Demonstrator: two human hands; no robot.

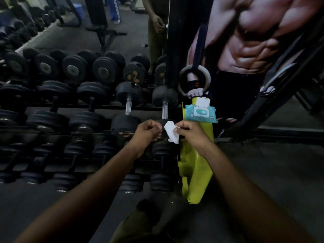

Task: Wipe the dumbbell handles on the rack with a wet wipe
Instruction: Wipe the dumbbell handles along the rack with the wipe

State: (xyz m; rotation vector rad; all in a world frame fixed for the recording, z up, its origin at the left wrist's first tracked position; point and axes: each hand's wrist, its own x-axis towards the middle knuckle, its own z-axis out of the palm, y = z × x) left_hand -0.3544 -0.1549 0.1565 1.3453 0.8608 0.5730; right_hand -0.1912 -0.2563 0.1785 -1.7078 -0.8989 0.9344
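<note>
Wipe [171, 131] hangs pinched in the right hand [190, 133]; the left hand [146, 131], fingers curled, pinches its near edge. Pack [200, 114], lid open, sits just beyond.

Dumbbell head [164, 122] behind wipe [171, 131]

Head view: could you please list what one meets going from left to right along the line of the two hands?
Left hand → white wet wipe → right hand → yellow-green rack upright.
</note>
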